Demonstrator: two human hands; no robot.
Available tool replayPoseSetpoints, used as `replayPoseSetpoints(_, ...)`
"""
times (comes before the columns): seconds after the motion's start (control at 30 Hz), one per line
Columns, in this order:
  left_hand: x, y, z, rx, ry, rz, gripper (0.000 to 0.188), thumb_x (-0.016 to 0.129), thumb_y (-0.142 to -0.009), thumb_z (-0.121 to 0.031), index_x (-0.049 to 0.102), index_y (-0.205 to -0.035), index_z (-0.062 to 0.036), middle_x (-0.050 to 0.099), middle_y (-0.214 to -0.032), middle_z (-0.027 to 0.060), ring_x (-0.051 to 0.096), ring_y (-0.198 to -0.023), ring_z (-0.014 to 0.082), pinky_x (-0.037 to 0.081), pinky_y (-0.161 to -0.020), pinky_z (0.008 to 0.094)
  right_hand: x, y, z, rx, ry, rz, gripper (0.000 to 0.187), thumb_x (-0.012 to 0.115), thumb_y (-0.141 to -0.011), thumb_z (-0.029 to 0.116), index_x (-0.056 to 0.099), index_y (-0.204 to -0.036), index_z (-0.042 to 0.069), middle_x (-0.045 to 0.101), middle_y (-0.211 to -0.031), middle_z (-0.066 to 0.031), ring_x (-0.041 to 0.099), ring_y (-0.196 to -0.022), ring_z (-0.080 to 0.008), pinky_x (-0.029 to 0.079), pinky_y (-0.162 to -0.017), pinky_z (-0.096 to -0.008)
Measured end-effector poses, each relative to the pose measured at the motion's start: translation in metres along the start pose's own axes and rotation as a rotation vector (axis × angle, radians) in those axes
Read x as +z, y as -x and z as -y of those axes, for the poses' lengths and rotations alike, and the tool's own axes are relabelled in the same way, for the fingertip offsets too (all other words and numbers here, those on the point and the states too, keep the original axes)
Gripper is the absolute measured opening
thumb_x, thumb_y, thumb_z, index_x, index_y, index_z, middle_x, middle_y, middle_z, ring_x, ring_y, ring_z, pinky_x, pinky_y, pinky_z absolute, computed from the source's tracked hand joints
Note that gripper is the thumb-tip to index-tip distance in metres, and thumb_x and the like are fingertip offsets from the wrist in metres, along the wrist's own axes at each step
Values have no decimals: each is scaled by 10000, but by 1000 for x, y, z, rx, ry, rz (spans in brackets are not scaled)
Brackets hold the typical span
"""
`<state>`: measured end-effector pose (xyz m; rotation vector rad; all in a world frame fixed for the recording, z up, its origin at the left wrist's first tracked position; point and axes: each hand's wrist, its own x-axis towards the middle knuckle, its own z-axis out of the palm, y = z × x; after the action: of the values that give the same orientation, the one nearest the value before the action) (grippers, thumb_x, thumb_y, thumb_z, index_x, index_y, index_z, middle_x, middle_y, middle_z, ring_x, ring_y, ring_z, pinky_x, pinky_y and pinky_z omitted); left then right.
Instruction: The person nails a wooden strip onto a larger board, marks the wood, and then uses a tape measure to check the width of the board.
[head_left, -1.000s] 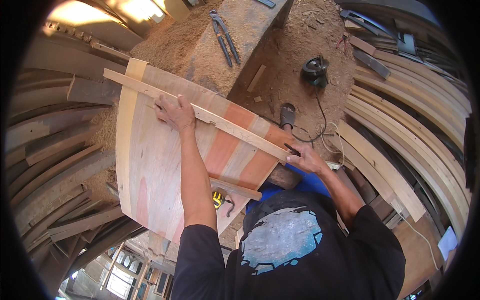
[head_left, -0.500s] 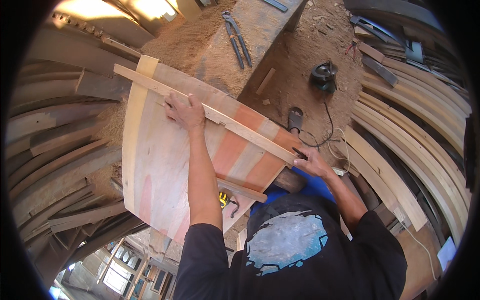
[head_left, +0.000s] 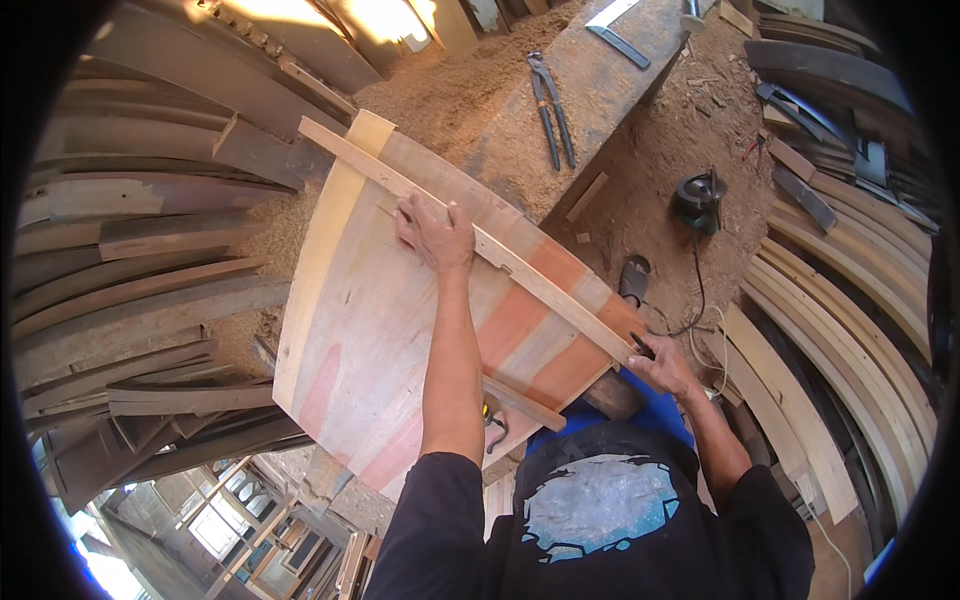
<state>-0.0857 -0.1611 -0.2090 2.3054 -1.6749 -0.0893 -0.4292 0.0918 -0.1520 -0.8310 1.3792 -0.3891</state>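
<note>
A wide panel of pale and reddish wood boards (head_left: 350,340) lies in front of me, with a long straight wooden strip (head_left: 540,285) slanting across it. My left hand (head_left: 437,235) grips the strip near its far end, thumb on top and fingers curled at its edge. At the near right end, my right hand (head_left: 665,365) is closed on a slim black pen (head_left: 642,346), its tip close to the strip. A shorter wooden piece (head_left: 525,400) lies along the panel's near side. Beside it a yellow and black tape measure (head_left: 488,412) is partly hidden by my left forearm.
Pincers (head_left: 552,110) and a try square (head_left: 618,35) lie on a sawdust-covered beam (head_left: 500,135). A dark corded power tool (head_left: 698,200) sits on the ground at right, near a sandalled foot (head_left: 634,278). Stacked boards (head_left: 150,240) line the left; more planks (head_left: 830,330) the right.
The whole view has shifted, so the scene sits further right and lower. Both hands keep nearly the same places on the strip. My forearm now covers more of the tape measure.
</note>
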Motion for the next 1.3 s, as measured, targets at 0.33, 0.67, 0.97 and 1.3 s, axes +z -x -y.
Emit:
replayPoseSetpoints(0.33, 0, -1, 0, 1, 14, 10, 736, 660, -865, -342, 467, -1484, 6, 404, -1557, 299, 279, -1459, 442, 190, -1206, 548, 1, -3, -13, -25, -19, 14, 317, 729, -819, 233, 679, -982, -35, 645, -835, -47, 590, -831, -149, 481, -746, -337)
replayPoseSetpoints(0.67, 9, -1, 6, 50, -4, -59, 588, 579, -936, -264, 493, -1455, -3, 440, -1526, 305, 331, -1424, 462, 213, -1178, 582, -3, -2, -9, 18, -3, 34, 297, 743, -827, 196, 683, -993, -43, 645, -841, -31, 589, -835, -138, 492, -751, -337)
replayPoseSetpoints(0.97, 12, 1, 6, 67, 1, -45, 544, 470, -971, -235, 476, -1464, -7, 440, -1541, 289, 316, -1443, 483, 172, -1178, 632, -2, -2, -12, -15, 0, 13, 299, 756, -830, 207, 686, -977, -44, 664, -837, -49, 602, -828, -150, 499, -749, -345)
replayPoseSetpoints(1.3, 12, -2, 5, 63, -62, -66, 518, 497, -949, -202, 505, -1428, -5, 460, -1506, 287, 360, -1395, 471, 247, -1155, 577, -6, -3, 2, 22, 29, 52, 276, 770, -836, 163, 693, -997, -47, 676, -847, -51, 608, -827, -144, 501, -761, -338)
